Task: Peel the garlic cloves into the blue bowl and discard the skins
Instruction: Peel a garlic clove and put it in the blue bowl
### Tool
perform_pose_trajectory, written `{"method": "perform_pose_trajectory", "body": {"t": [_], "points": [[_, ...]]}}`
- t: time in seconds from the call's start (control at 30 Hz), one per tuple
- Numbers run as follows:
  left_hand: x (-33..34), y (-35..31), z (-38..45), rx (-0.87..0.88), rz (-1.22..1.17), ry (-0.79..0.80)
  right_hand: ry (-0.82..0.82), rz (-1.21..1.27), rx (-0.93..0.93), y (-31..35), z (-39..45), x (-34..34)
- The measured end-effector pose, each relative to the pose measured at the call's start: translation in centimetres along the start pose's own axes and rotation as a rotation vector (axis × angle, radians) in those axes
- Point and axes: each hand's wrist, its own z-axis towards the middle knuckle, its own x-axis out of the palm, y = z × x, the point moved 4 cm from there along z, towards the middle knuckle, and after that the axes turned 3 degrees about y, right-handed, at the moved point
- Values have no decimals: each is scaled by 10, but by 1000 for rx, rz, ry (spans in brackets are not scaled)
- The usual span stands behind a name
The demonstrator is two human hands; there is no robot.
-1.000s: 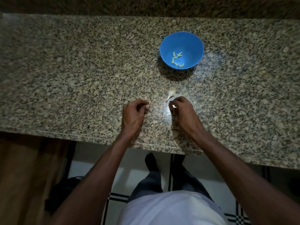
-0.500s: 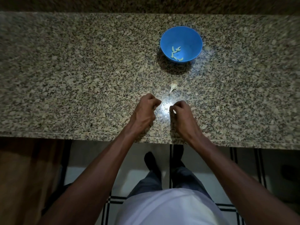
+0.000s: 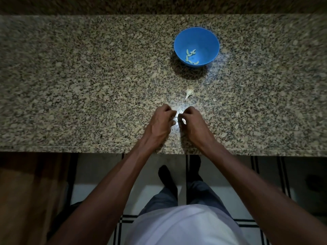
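You're in a home kitchen. Speckled beige-and-black granite countertop (image 3: pixel 88 76) runs the full width, with a matching granite upstand behind it. On it: a small round blue plastic bowl (image 3: pixel 208 41) holding pale peeled garlic cloves (image 3: pixel 190 56), and a partly stripped papery garlic bulb (image 3: pixel 189 91) lying nearer you. White floor tiles with black line borders (image 3: pixel 123 220) show under the counter edge. Brown wooden cabinet front (image 3: pixel 26 191) sits below on your left. Dim lighting, one bright spot.
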Motion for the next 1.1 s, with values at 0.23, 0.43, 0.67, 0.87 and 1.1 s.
{"method": "perform_pose_trajectory", "body": {"t": [0.23,0.43,0.67,0.87,1.1], "points": [[2,-2,5,-43,155,-30,-74,-20,-48,12,-7,0],[1,0,2,-36,144,-42,-71,2,-26,18,-2,1],[17,0,-11,12,175,-99,-130,-137,-53,18,-9,6],[10,24,-29,-128,63,-211,-88,-132,-56,11,-5,11],[-18,55,-67,-661,-1071,-474,147,961,365,26,21,13]]}}
